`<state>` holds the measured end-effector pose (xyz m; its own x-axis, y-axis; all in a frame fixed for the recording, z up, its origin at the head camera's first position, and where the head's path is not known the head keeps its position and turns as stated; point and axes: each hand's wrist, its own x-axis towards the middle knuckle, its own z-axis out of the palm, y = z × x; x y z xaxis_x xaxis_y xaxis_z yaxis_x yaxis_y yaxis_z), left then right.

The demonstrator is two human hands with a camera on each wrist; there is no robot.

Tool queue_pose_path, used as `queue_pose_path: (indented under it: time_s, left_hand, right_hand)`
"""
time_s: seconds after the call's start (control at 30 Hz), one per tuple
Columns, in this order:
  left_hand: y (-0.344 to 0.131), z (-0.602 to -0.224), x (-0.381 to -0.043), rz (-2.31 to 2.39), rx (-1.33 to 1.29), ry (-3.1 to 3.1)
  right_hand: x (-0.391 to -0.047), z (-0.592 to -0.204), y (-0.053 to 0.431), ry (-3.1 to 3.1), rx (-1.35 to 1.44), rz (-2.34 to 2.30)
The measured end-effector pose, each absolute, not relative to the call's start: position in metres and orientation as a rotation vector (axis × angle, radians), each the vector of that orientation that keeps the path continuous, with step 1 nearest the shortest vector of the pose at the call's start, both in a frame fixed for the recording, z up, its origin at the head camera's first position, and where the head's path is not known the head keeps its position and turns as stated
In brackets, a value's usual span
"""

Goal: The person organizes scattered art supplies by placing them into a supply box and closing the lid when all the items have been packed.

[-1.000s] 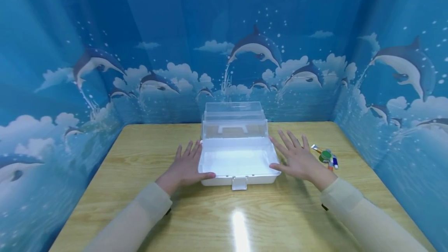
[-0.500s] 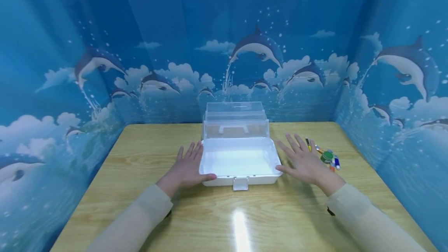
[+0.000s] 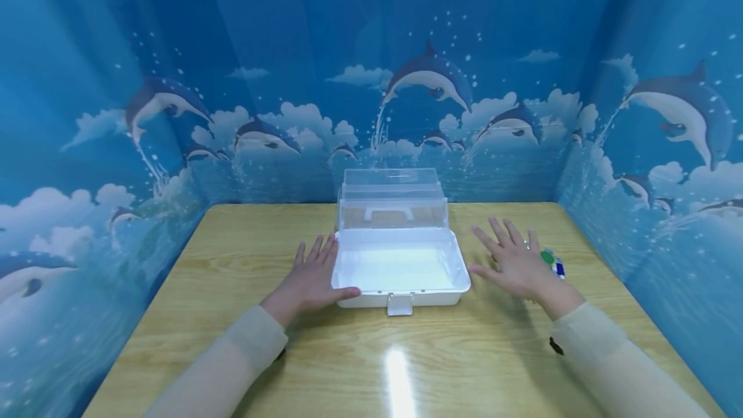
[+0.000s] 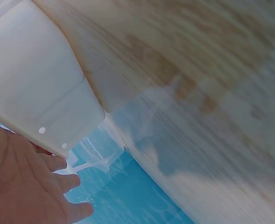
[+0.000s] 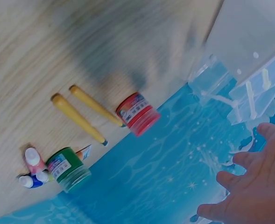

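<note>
Shifted rightward since the earlier frame, the right hand (image 3: 511,264) is just off the right edge of a white box (image 3: 435,299), its grip spread wide and holding nothing. That seems to leave only the left hand (image 3: 310,276) steadying the box: fingers straight along its side, thumb at the front rim, grip unclosed. The box sits mid-desk (image 3: 464,360), clear lid (image 3: 426,213) raised; green (image 5: 67,168) and red jars (image 5: 137,114) lie right.
</note>
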<state>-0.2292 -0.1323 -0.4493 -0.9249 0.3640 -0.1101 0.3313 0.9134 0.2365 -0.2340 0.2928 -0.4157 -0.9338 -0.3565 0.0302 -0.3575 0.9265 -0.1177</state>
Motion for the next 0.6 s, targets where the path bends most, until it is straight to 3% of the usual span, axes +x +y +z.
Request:
queue_pose_path:
  time_s: [0.6]
  left_hand:
    - [-0.133,-0.445,-0.226,0.346,0.551,2.910]
  right_hand:
    - [-0.251,-0.405,0.316,-3.127,0.440,0.302]
